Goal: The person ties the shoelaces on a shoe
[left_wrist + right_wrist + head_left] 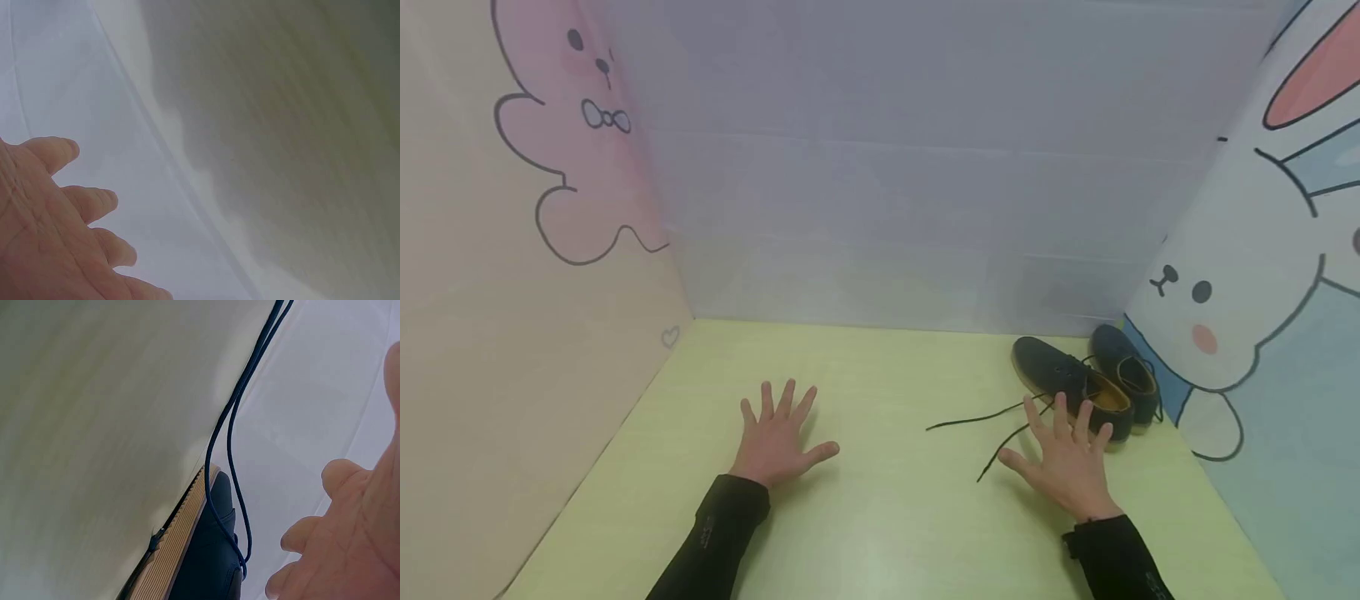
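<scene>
My left hand (777, 444) is spread palm down over the left part of the table, fingers straight and holding nothing. In the left wrist view its palm and fingers (112, 247) show at the lower left. My right hand (1067, 467), also spread and holding nothing, is close to a dark lace-up shoe (1051, 367), its fingertips overlapping the heel in the head view. Two loose dark laces (973, 420) trail from this shoe to the left across the table. Beside it stands a second dark shoe (1122, 364). In the right wrist view, the shoe's ridged tan sole (178, 540) shows.
The pale yellow table (880, 517) runs back to a whitish cloth wall (865, 208). At the left is a cream panel with a pink cartoon figure (576, 142). A panel with a white cartoon rabbit (1247, 275) borders the right side, close to the shoes.
</scene>
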Demonstrator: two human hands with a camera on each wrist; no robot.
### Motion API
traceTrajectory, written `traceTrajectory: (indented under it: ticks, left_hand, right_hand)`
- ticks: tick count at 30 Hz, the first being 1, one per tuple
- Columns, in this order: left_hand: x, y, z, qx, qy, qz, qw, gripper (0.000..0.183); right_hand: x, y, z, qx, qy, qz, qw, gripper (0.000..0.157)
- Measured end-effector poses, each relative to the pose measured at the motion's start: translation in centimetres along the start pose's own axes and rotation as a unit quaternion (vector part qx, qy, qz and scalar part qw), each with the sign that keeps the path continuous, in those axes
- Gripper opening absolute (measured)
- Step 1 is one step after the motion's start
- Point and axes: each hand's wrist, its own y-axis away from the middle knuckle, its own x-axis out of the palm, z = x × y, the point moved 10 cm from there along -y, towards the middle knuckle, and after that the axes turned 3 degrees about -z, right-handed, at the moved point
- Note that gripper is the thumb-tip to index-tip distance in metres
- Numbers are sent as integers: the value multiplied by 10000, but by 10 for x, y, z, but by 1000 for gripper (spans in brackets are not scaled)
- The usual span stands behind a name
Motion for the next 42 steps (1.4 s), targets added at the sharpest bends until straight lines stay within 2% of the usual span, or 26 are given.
traceTrajectory:
  ticks: [12,20,24,28,31,37,42]
  left_hand:
    - [9,1,5,12,-30,13,10000,111]
    - [-1,-3,2,19,-58,-138,9999,109]
    - [-5,-7,3,-49,59,-198,9998,92]
    - [-1,-7,5,-205,298,-48,9993,69]
    - [3,-5,6,-245,384,103,9989,60]
    - [13,-2,7,-280,563,312,9975,57]
    - [16,-2,4,-201,529,397,9976,57]
  right_hand:
    - [8,0,-2,104,-7,167,9998,108]
    - [6,-4,-2,48,-4,-7,10000,110]
    - [4,-5,0,86,18,0,10000,97]
    - [4,-3,3,211,-98,230,9995,74]
    - [5,-1,5,269,-201,372,9987,65]
    - [6,1,-2,421,-310,512,9973,64]
    - [-9,-2,-29,696,-399,288,9964,67]
